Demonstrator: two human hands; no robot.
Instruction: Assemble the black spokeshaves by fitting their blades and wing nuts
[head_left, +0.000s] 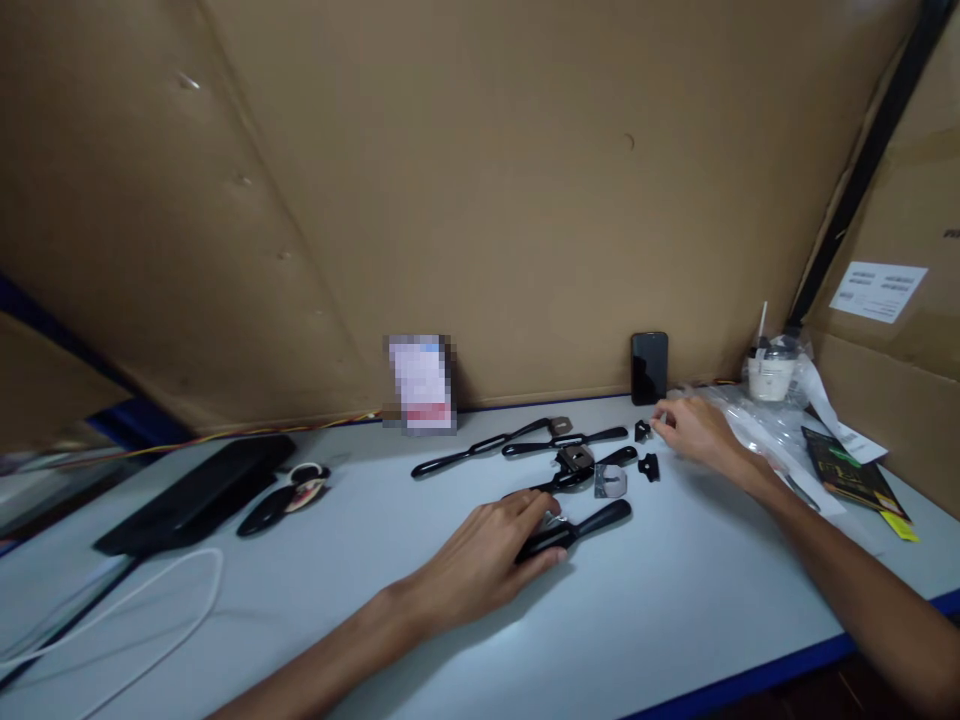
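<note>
My left hand [499, 545] is wrapped round a black spokeshave [602, 520] at the front of the group, covering its middle and near handle. My right hand [694, 430] has its fingertips pinched together at the far side of the table; whatever is between them is too small to make out. Close to those fingers lie a small black lever cap [642, 431] and another black lever cap [649, 467]. Behind my left hand lie several more spokeshave bodies, among them one black spokeshave [480, 449]. A grey metal blade [611, 482] and a darker blade [576, 458] rest among them.
A black phone [649, 368] and a blurred-out screen [424, 385] lean on the cardboard wall [480, 200]. Clear plastic bags, a cup [772, 375] and a dark packet [855, 470] occupy the right. A black device [199, 495], keys [281, 505] and a white cable [202, 610] lie left.
</note>
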